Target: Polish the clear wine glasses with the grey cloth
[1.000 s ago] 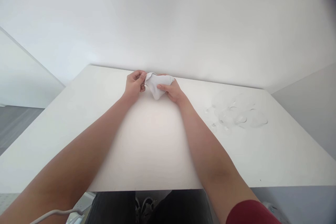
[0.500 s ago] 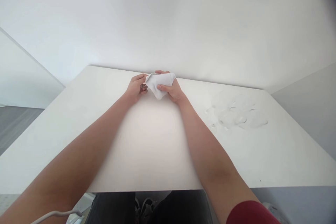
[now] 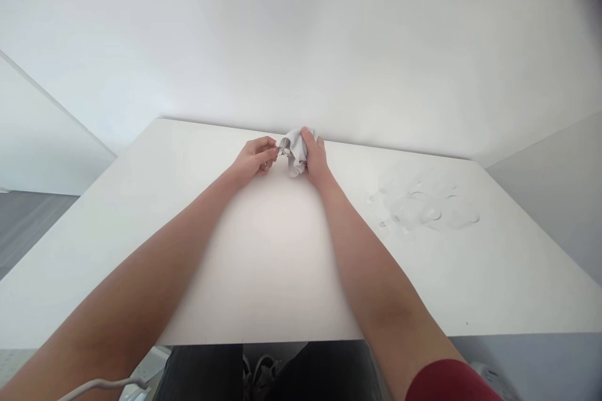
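L hand [image 3: 258, 158] + R hand [image 3: 316, 155] at pale cloth [image 3: 295, 149], nr far edge of white tbl [image 3: 263, 276].
R hand grips cloth, crumpled; L hand curled at its L end, hold unclear. Clear pcs [image 3: 411, 212] on tbl to R, well apart from hands. Red sleeve [image 3: 449, 382] lower R, pale cable [image 3: 103, 382] lower L, dark trousers [image 3: 202, 373] + shoes [image 3: 264, 371] below tbl's near edge.
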Available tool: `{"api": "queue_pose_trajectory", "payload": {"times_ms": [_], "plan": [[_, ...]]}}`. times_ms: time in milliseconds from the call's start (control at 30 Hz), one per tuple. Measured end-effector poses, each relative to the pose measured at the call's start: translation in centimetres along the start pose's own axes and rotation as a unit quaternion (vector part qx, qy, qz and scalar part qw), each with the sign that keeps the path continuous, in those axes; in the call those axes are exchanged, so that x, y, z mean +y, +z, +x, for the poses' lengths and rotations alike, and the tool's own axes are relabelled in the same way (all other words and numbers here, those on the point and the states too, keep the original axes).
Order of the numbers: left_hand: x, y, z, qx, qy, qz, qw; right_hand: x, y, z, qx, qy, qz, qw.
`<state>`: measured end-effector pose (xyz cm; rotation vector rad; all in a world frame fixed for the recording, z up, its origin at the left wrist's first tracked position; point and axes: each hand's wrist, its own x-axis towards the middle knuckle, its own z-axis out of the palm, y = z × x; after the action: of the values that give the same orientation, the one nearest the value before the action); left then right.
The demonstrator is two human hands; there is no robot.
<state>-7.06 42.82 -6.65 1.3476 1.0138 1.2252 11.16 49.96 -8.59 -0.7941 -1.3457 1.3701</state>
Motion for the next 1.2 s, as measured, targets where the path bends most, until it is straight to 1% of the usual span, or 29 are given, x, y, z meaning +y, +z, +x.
{"api": "queue_pose_trajectory", "payload": {"times_ms": [100, 233, 267, 367, 400, 433, 467, 500, 600, 667, 733, 800, 867, 933, 1033, 1067, 1100, 1200], "plan": [[-0.4, -0.2, 0.2, 0.004, -0.001, 0.008, 1.000, 0.5, 0.0, 0.1, 0.065, -0.035, 0.013, 0.997], [-0.4, -0.4, 0.2, 0.035, 0.009, -0.007, 0.999, 1.3, -0.8, 0.7, 0.096, -0.071, 0.026, 0.992], [-0.4, -0.4, 0.2, 0.047, 0.014, -0.010, 0.999, 1.6, -1.2, 1.0, 0.120, -0.081, 0.027, 0.989], [-0.2, -0.4, 0.1, 0.078, 0.035, -0.013, 0.996, 2.3, -2.4, 2.0, 0.225, -0.107, 0.027, 0.968], [-0.2, -0.4, 0.1, 0.082, 0.039, -0.010, 0.996, 2.4, -2.6, 2.3, 0.237, -0.117, 0.026, 0.964], [-0.3, -0.4, 0.1, 0.080, 0.041, -0.003, 0.996, 2.4, -2.6, 2.4, 0.229, -0.126, 0.026, 0.965], [-0.3, -0.3, 0.1, 0.078, 0.040, 0.007, 0.996, 2.3, -2.4, 2.4, 0.204, -0.130, 0.030, 0.970], [-0.4, -0.3, 0.2, 0.079, 0.038, 0.020, 0.996, 2.1, -2.1, 2.3, 0.163, -0.126, 0.039, 0.978], [-0.8, -0.3, 0.4, 0.104, 0.039, 0.038, 0.993, 1.0, -0.8, 1.6, 0.031, -0.070, 0.088, 0.993], [-0.9, -0.3, 0.4, 0.111, 0.044, 0.034, 0.992, 0.3, -0.4, 1.0, -0.023, -0.035, 0.129, 0.991], [-0.9, -0.3, 0.4, 0.087, 0.049, 0.038, 0.994, 0.0, -0.5, 0.7, -0.034, -0.033, 0.164, 0.985], [-0.7, -0.3, 0.3, 0.048, 0.052, 0.045, 0.996, -0.3, -0.9, 0.5, -0.041, -0.043, 0.184, 0.981], [-0.5, -0.3, 0.1, 0.019, 0.055, 0.040, 0.998, -0.5, -1.3, 0.2, -0.066, -0.046, 0.190, 0.978], [-0.3, -0.4, 0.0, 0.012, 0.057, 0.019, 0.998, -0.9, -1.3, -0.2, -0.110, -0.035, 0.190, 0.975], [-0.4, -0.6, 0.1, 0.032, 0.060, -0.003, 0.998, -1.1, -1.2, -0.5, -0.155, -0.009, 0.179, 0.971], [-0.4, -0.7, 0.1, 0.044, 0.063, -0.003, 0.997, -1.0, -1.1, -0.4, -0.156, 0.000, 0.173, 0.973], [-0.5, -0.7, 0.2, 0.056, 0.066, 0.000, 0.996, -0.7, -1.0, -0.3, -0.144, 0.006, 0.164, 0.976], [-0.7, -0.6, 0.5, 0.095, 0.065, 0.012, 0.993, 0.4, -0.8, 0.5, -0.061, 0.002, 0.118, 0.991]]}}
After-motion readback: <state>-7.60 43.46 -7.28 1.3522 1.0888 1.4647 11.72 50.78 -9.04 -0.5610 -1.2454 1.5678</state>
